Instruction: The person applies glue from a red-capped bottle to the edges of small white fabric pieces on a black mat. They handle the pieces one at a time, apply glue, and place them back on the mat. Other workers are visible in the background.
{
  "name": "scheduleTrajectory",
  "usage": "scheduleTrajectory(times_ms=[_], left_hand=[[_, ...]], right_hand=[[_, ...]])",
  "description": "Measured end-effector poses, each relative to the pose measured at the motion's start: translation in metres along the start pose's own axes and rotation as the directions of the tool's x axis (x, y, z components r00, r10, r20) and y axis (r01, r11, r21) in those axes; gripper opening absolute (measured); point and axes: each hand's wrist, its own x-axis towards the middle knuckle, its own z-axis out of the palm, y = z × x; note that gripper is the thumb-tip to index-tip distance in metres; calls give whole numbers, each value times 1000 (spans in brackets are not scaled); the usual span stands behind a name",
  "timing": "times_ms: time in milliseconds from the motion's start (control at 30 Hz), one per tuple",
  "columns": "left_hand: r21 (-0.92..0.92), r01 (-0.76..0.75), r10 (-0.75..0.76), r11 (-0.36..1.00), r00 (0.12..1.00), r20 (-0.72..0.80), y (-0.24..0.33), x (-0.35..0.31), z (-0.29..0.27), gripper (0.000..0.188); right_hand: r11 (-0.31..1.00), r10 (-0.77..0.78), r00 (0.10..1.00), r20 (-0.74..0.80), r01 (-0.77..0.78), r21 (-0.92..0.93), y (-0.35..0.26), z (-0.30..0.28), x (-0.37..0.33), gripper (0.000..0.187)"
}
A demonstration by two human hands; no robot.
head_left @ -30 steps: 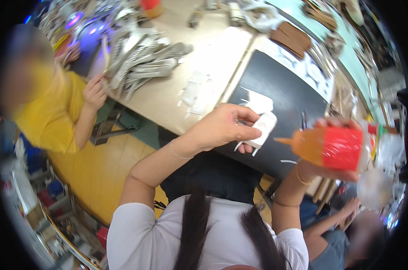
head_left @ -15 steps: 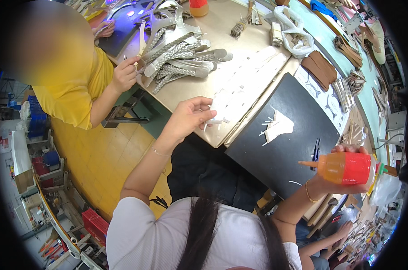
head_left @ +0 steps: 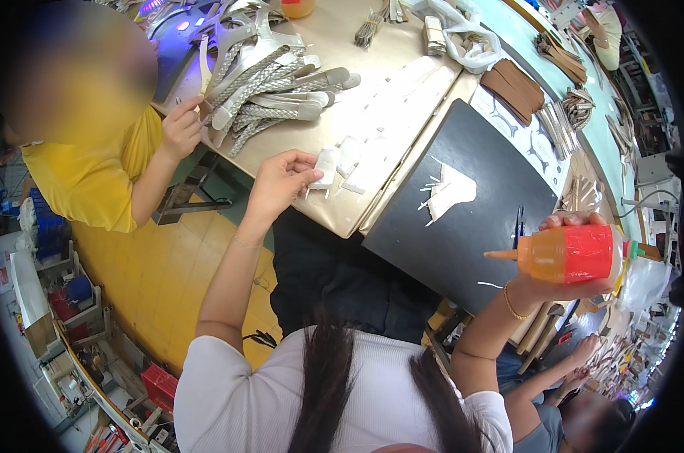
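My left hand (head_left: 278, 183) is closed at the table's near corner, pinching a small whitish flat piece (head_left: 327, 165) between thumb and fingers. Thin white strips stick out of that piece's lower edge. Just beyond it, similar pale pieces (head_left: 351, 154) lie in rows on the table. My right hand (head_left: 559, 291) is wrapped round an amber squeeze bottle (head_left: 588, 254) with a red label. The bottle is held on its side above the black mat's right edge, its long nozzle pointing left. White cut pieces with thin strips (head_left: 453, 192) rest on the black mat (head_left: 478, 151).
Dark tweezers (head_left: 519, 226) lie on the mat near the bottle. Braided silver straps (head_left: 270, 98) are heaped at the far left, beside a co-worker in a yellow shirt (head_left: 100, 174). Brown strips (head_left: 512, 90) and a white plastic bag (head_left: 474, 45) sit at the far right.
The whitish piece in my left hand has tilted up, and its flat face now shows. My right hand still holds the bottle in nearly the same pose. The whole view has shifted slightly.
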Motion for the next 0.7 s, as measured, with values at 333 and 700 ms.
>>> scheduleTrajectory(times_ms=[333, 700], left_hand=[[189, -118, 122, 975, 993, -7, -4, 4, 17, 18], [461, -628, 603, 627, 766, 223, 20, -9, 110, 18]], right_hand=[[999, -8, 999, -43, 6, -45, 3, -3, -1, 94], [1000, 7, 996, -83, -6, 13, 7, -2, 0, 90]])
